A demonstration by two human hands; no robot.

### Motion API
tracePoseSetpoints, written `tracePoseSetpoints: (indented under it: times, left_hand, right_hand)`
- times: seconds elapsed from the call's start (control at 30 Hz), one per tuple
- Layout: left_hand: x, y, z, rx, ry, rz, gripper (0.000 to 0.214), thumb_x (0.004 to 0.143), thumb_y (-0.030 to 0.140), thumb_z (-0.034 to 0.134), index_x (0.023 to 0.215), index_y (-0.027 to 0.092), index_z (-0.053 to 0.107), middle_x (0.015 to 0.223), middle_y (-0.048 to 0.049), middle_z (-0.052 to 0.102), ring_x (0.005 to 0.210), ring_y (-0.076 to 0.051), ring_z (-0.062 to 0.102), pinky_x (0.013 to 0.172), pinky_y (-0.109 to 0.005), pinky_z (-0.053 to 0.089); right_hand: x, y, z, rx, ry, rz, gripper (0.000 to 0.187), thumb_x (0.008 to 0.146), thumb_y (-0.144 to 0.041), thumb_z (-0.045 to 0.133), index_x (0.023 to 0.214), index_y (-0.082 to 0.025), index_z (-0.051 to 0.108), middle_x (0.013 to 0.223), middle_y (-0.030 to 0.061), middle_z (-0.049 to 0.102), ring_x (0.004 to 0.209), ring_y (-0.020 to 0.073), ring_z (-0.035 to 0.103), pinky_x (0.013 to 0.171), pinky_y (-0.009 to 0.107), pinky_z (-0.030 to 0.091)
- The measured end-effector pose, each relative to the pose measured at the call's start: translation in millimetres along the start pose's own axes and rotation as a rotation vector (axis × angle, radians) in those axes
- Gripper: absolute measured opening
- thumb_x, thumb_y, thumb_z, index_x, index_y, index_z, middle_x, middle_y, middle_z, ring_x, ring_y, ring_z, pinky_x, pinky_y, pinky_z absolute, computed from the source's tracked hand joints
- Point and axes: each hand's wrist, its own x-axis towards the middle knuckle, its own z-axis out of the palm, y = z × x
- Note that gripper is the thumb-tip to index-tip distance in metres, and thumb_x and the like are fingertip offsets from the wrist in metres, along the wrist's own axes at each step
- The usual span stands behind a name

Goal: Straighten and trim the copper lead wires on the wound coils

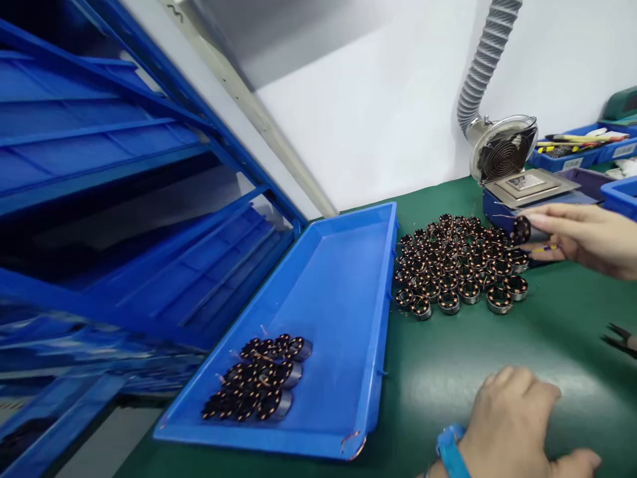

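Note:
My right hand (587,236) pinches a small motor stator (522,229), a black ring with copper windings and a metallic side, above the right edge of a cluster of similar stators (448,259). A small yellow and blue bit shows by its fingers. Lower down, my left hand (512,418), with a blue band on the wrist, is palm-down over the green tabletop (448,352). It looks slightly blurred, thumb spread from the fingers, and I see nothing in it. A blue tray (328,285) on the left holds rows of stators (259,378) in its near left corner.
Dark tool jaws (620,338) show at the right edge. Behind the stators stand a round fan-like extractor (505,149) on a grey flexible duct (485,60) and a metal plate (530,184). Blue bins with pens (577,143) are farther back. A blue rack (99,146) fills the left.

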Motion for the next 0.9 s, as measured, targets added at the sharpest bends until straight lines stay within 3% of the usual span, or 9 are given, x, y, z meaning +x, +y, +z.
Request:
tracePoseSetpoints:
  times: [0.07,0.13,0.2,0.3,0.4,0.53,0.7,0.8,0.9]
  left_hand:
    - [-1.1,8.7,-9.1,-0.31,0.118,-0.176,0.078,0.067,0.074,0.107,0.113,0.015,0.084,0.086,-0.0056,0.072,0.071,-0.021,0.067,0.064,-0.035,0.06]
    - [-2.0,21.6,-23.0,-0.693,0.237,-0.391,0.086,0.066,0.062,0.113,0.131,0.014,0.083,0.1,-0.0095,0.079,0.078,-0.02,0.071,0.077,-0.036,0.066]
    - [-0.1,34.9,-38.9,-1.032,0.279,-0.576,0.084,0.069,0.053,0.115,0.135,0.014,0.082,0.104,-0.0095,0.081,0.084,-0.017,0.072,0.082,-0.032,0.064]
    - [7.8,47.3,-55.1,-1.28,0.337,-0.646,0.081,0.062,0.05,0.119,0.124,0.011,0.083,0.092,-0.0039,0.077,0.077,-0.011,0.066,0.077,-0.026,0.057]
    - [14.7,50.1,-55.6,-1.341,0.36,-0.624,0.08,0.062,0.058,0.118,0.116,0.01,0.083,0.087,-0.0022,0.074,0.072,-0.011,0.064,0.074,-0.027,0.056]
    - [18.0,49.8,-45.0,-1.384,0.354,-0.598,0.08,0.06,0.061,0.118,0.112,0.01,0.085,0.08,-0.0002,0.071,0.071,-0.011,0.062,0.07,-0.026,0.056]
    - [20.6,52.7,-37.9,-1.39,0.401,-0.642,0.083,0.059,0.075,0.115,0.101,0.009,0.086,0.076,0.0006,0.068,0.065,-0.008,0.058,0.065,-0.023,0.055]
    - [21.9,54.0,-37.1,-1.386,0.434,-0.682,0.085,0.057,0.079,0.114,0.097,0.009,0.087,0.077,0.0,0.069,0.064,-0.007,0.059,0.065,-0.022,0.056]
    - [22.9,52.4,-35.4,-1.388,0.434,-0.717,0.087,0.055,0.081,0.113,0.095,0.009,0.087,0.078,-0.0015,0.072,0.065,-0.008,0.061,0.063,-0.021,0.055]
  right_hand:
    - [-28.5,20.8,15.0,0.044,-0.004,-0.006,0.069,0.055,-0.085,0.106,0.112,-0.047,0.091,0.13,0.0054,0.087,0.123,0.039,0.086,0.092,0.048,0.08]
    - [-56.8,42.7,30.7,0.061,0.0,0.01,0.067,0.052,-0.087,0.105,0.11,-0.055,0.092,0.124,0.0036,0.088,0.119,0.0412,0.087,0.09,0.052,0.08]
    - [-82.9,63.3,45.8,0.069,0.007,0.027,0.067,0.051,-0.089,0.105,0.107,-0.054,0.093,0.117,0.0051,0.089,0.113,0.0421,0.087,0.093,0.057,0.079]
    - [-113.2,86.5,62.2,0.086,0.025,-0.01,0.068,0.058,-0.089,0.104,0.112,-0.048,0.095,0.109,0.0072,0.087,0.11,0.0397,0.087,0.101,0.057,0.078]
    - [-129.2,98.8,67.0,0.017,0.088,-0.208,0.059,0.075,-0.083,0.101,0.123,-0.05,0.093,0.115,0.007,0.084,0.11,0.0358,0.086,0.096,0.051,0.078]
    - [-133.1,106.4,63.1,-0.255,0.131,-0.501,0.042,0.093,-0.065,0.092,0.132,-0.052,0.089,0.117,0.0082,0.083,0.101,0.0338,0.083,0.087,0.05,0.076]
    - [-132.1,110.7,66.0,-0.494,0.193,-0.853,0.032,0.112,-0.034,0.073,0.143,-0.03,0.079,0.116,0.0091,0.079,0.094,0.0231,0.082,0.079,0.032,0.071]
    - [-132.8,110.5,68.2,-0.598,0.161,-0.925,0.029,0.115,-0.027,0.068,0.143,-0.025,0.073,0.116,0.0091,0.076,0.092,0.02,0.081,0.078,0.027,0.069]
    - [-133.1,113.8,68.5,-0.599,0.15,-0.888,0.029,0.113,-0.028,0.069,0.142,-0.025,0.072,0.115,0.0085,0.076,0.087,0.0199,0.08,0.075,0.029,0.069]
